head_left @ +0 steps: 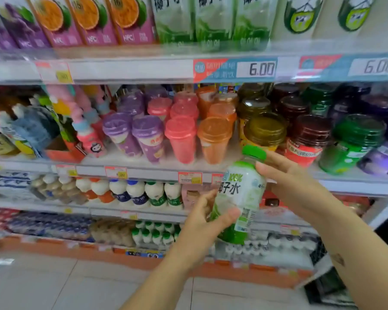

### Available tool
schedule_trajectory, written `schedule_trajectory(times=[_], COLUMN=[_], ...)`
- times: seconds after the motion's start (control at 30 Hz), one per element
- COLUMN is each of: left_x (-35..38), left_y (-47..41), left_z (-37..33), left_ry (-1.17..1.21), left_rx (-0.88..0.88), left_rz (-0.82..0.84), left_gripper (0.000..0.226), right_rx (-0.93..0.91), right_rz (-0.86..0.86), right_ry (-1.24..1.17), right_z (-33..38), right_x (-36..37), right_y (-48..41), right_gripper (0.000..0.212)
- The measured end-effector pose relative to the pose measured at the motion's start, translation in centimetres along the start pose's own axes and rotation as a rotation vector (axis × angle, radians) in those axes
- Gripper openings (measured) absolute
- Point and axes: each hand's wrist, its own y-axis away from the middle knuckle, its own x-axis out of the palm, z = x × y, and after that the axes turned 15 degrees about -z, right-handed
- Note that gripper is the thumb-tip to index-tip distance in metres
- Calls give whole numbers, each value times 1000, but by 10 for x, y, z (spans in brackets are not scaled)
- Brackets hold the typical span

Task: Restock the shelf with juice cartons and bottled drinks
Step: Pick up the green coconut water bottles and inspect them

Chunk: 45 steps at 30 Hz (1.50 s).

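Lidded cups (180,139), perhaps jars (309,135), behind bottle (240,193)

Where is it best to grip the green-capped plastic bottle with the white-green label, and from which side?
Probably wrap the round labelled middle of the green-capped plastic bottle from the right: it leans slightly, and the left hand holds its base.

2 forearms forward, left hand (207,218) low around the bottle (240,193), right hand (287,184) pinching its neck
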Motion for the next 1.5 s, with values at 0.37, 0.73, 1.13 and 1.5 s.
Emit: schedule_trajectory(times=[0.37,0.73,1.13,1.5], left_x=[2,7,-7,10], left_y=[2,10,1,0], left_z=[34,32,41,32], left_ry=[-40,-445,493,-182], left_rx=[-291,142,-605,-26], left_rz=[202,159,374,139], left_gripper=[70,72,82,79], right_rx=[328,431,466,369], right_rz=[52,-197,45,-169], right_ry=[-323,-42,-269,-30], right_z=[-68,-78,-77,-70], right_x=[-11,5,-10,5], right_y=[22,22,22,27], right_gripper=[54,34,57,51])
